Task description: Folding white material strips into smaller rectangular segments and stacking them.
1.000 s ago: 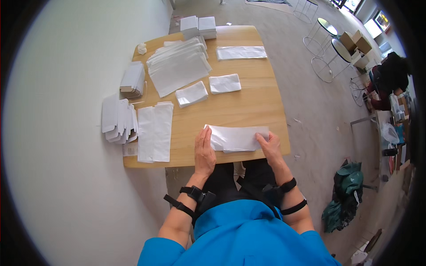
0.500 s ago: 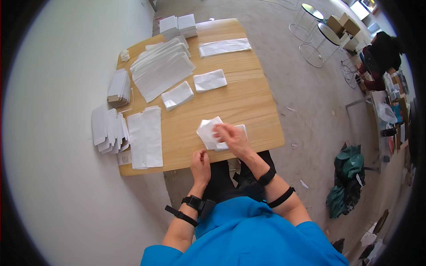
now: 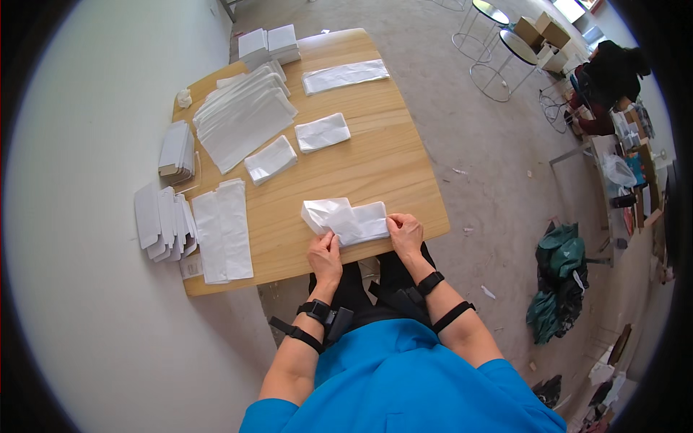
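A thin white folded sheet (image 3: 369, 222) lies at the near edge of the table, its left part raised in a loose, see-through fold. My left hand (image 3: 325, 254) is closed in a pinch at its near left edge. At the right end, the fingers of my right hand (image 3: 406, 232) pinch the sheet's corner between thumb and forefinger. Whether it is one sheet or a small stack cannot be made out. Beyond it lie two small piles of folded white sheets, one on the left (image 3: 271, 160) and one on the right (image 3: 323, 133).
The wooden table (image 3: 390, 166) also bears a fanned pile of large white sheets (image 3: 245, 119), a long white strip (image 3: 345, 76), upright white sheets (image 3: 222, 229) and flat white cartons (image 3: 164, 224). Stools (image 3: 518, 47), a dark green bag (image 3: 559, 252) and a person (image 3: 610, 76) are off to the right.
My right hand has moved from over the middle of the sheet to its right end. The left hand has reached the sheet's near edge, and the loose fold now spreads toward the left.
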The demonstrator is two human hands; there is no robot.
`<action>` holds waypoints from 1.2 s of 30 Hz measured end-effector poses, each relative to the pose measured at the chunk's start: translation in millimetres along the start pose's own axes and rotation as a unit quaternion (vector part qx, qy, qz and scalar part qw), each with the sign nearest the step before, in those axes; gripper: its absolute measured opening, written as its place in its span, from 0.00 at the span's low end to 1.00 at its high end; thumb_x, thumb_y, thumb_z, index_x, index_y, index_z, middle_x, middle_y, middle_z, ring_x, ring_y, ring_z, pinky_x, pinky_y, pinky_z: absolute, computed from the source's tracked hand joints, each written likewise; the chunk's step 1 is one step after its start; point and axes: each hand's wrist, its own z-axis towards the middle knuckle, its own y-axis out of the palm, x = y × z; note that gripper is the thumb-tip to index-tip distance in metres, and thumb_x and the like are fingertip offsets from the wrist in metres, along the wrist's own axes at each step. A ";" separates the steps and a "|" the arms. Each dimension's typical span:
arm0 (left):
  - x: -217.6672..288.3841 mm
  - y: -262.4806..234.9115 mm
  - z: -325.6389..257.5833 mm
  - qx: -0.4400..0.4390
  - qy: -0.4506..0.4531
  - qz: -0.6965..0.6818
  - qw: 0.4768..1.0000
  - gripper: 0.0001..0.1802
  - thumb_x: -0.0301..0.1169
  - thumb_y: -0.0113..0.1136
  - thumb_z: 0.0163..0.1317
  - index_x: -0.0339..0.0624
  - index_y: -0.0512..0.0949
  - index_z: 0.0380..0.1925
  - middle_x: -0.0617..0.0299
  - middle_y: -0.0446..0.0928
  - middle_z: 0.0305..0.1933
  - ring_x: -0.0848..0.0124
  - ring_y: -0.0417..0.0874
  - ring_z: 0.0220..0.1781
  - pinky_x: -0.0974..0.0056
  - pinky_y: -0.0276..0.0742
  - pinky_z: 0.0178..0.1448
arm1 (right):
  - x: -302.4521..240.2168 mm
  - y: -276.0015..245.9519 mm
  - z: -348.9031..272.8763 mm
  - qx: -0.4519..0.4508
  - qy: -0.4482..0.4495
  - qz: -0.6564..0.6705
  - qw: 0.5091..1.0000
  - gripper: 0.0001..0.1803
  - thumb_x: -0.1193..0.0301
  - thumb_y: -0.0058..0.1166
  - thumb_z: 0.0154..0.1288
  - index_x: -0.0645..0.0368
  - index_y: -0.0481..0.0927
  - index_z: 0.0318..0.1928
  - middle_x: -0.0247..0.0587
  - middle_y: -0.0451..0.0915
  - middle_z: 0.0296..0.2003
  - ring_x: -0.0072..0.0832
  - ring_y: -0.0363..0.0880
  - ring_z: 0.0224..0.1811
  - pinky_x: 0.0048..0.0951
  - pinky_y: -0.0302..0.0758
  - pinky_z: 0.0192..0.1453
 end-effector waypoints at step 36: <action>0.7 -13.4 8.7 -0.045 -0.063 -0.075 0.994 0.11 0.29 0.61 0.59 0.33 0.82 0.37 0.59 0.79 0.30 0.75 0.78 0.29 0.70 0.74 0.36 | -31.5 -8.0 -3.3 0.001 -0.008 -0.035 0.999 0.09 0.69 0.59 0.55 0.60 0.81 0.35 0.45 0.80 0.32 0.41 0.80 0.36 0.37 0.75 0.39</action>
